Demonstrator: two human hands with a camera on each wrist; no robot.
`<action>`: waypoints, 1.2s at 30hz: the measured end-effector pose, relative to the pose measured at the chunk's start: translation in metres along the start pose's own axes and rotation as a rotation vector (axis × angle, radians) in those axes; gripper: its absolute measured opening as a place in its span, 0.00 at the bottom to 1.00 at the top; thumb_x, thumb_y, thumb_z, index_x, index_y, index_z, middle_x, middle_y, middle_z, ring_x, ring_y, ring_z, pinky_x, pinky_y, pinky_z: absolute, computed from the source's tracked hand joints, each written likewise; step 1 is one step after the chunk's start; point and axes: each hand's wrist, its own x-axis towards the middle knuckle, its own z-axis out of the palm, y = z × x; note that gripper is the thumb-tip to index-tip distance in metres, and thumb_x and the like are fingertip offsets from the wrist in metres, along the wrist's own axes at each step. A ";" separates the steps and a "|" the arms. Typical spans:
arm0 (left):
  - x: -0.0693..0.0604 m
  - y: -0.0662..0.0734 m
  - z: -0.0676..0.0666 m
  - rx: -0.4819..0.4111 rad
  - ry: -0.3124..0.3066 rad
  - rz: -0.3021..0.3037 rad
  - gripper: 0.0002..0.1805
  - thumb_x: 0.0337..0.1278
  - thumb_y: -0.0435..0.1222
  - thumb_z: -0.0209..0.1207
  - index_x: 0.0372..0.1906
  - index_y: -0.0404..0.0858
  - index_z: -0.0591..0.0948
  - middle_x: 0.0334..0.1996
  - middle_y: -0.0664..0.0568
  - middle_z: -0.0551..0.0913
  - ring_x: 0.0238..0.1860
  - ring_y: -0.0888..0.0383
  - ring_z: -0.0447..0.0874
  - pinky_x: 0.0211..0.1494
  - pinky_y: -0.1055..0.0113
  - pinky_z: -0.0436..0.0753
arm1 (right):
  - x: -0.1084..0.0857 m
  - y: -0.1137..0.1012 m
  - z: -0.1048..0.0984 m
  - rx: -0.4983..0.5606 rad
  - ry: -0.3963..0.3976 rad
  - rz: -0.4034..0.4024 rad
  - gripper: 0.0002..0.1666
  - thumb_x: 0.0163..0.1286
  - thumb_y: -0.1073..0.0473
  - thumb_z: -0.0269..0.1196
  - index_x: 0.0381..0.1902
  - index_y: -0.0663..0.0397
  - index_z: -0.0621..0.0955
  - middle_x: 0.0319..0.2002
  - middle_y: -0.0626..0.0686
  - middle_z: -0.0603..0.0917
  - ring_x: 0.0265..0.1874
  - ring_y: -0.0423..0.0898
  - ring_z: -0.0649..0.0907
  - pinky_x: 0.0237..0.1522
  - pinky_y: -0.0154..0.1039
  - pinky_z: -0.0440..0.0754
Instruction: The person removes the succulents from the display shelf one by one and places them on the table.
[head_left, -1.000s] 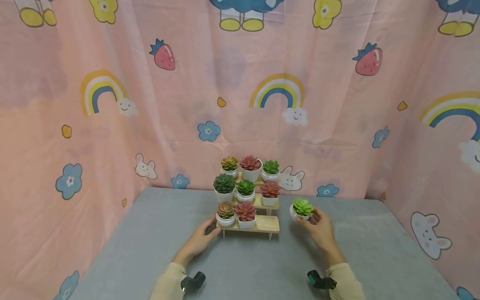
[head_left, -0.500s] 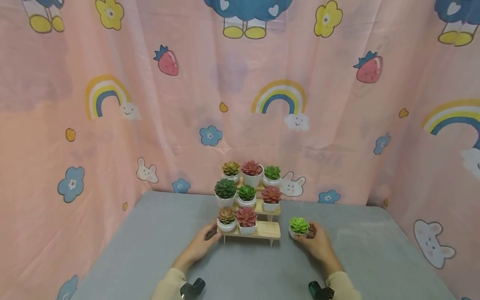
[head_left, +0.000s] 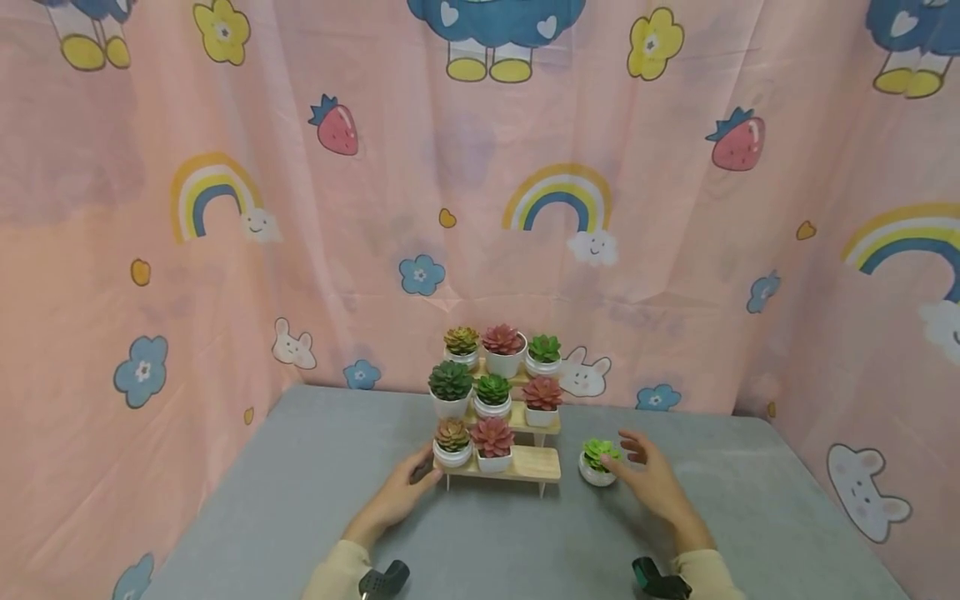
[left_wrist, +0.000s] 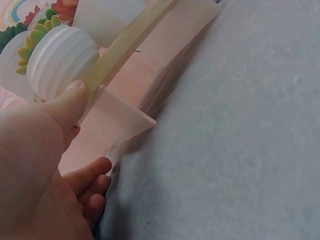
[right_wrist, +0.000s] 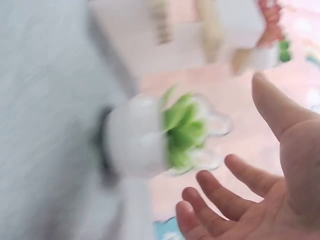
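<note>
At the left end of the three-tiered wooden plant stand (head_left: 536, 462) is my left hand (head_left: 400, 493). In the left wrist view its thumb (left_wrist: 75, 95) lies against the edge of the bottom tier, beside a ribbed white pot (left_wrist: 62, 62), and a fingertip shows just below the tier. My right hand (head_left: 656, 483) has its fingers spread, away from the white pot. That potted bright green succulent (head_left: 597, 467) stands upright on the table, right of the stand. In the blurred right wrist view, a gap separates the succulent (right_wrist: 182, 132) from the fingers (right_wrist: 220, 195).
Several potted succulents fill the tiers, among them a dark green one (head_left: 450, 383) and a red one (head_left: 492, 442) on the bottom tier. The grey table (head_left: 300, 467) meets a pink patterned curtain (head_left: 480, 250) behind and at the sides.
My right hand has lowered the green succulent onto the table and let go, its fingers spreading and drawing back to the right. My left hand has stayed at the stand.
</note>
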 end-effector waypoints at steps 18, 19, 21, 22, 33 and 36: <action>-0.001 -0.002 0.000 -0.008 0.006 0.012 0.35 0.74 0.43 0.56 0.77 0.32 0.62 0.73 0.33 0.68 0.76 0.34 0.62 0.78 0.38 0.63 | -0.024 -0.068 0.021 0.257 -0.099 -0.179 0.31 0.74 0.58 0.62 0.70 0.63 0.70 0.66 0.67 0.76 0.65 0.64 0.75 0.62 0.54 0.79; -0.001 -0.002 0.000 -0.007 0.008 0.012 0.35 0.74 0.43 0.56 0.77 0.32 0.62 0.73 0.33 0.68 0.76 0.34 0.62 0.78 0.38 0.62 | -0.023 -0.068 0.025 0.275 -0.117 -0.175 0.31 0.74 0.58 0.63 0.70 0.64 0.69 0.66 0.68 0.76 0.66 0.64 0.75 0.63 0.54 0.78; 0.000 -0.001 0.001 -0.003 0.007 0.011 0.35 0.74 0.43 0.56 0.77 0.32 0.62 0.73 0.33 0.68 0.76 0.34 0.62 0.78 0.38 0.62 | -0.021 -0.069 0.032 0.308 -0.155 -0.164 0.32 0.74 0.59 0.63 0.71 0.64 0.69 0.68 0.68 0.74 0.67 0.65 0.74 0.64 0.56 0.78; 0.000 -0.001 0.001 0.000 0.004 0.010 0.35 0.74 0.43 0.56 0.77 0.32 0.62 0.73 0.33 0.68 0.76 0.34 0.62 0.78 0.38 0.62 | -0.020 -0.069 0.036 0.315 -0.171 -0.163 0.32 0.74 0.59 0.63 0.71 0.64 0.69 0.69 0.68 0.73 0.68 0.65 0.73 0.65 0.56 0.78; 0.003 -0.003 -0.003 -0.020 -0.024 0.034 0.35 0.74 0.42 0.56 0.77 0.31 0.61 0.73 0.32 0.68 0.76 0.34 0.62 0.77 0.38 0.63 | -0.010 -0.062 0.066 0.345 -0.173 -0.240 0.34 0.70 0.64 0.65 0.70 0.70 0.70 0.67 0.71 0.74 0.67 0.67 0.75 0.68 0.62 0.74; 0.003 -0.003 -0.003 -0.016 -0.032 0.051 0.35 0.75 0.41 0.55 0.77 0.29 0.60 0.73 0.32 0.68 0.75 0.34 0.63 0.77 0.38 0.64 | -0.008 -0.065 0.071 0.345 -0.177 -0.253 0.34 0.70 0.63 0.65 0.70 0.70 0.70 0.67 0.71 0.74 0.67 0.68 0.75 0.68 0.62 0.74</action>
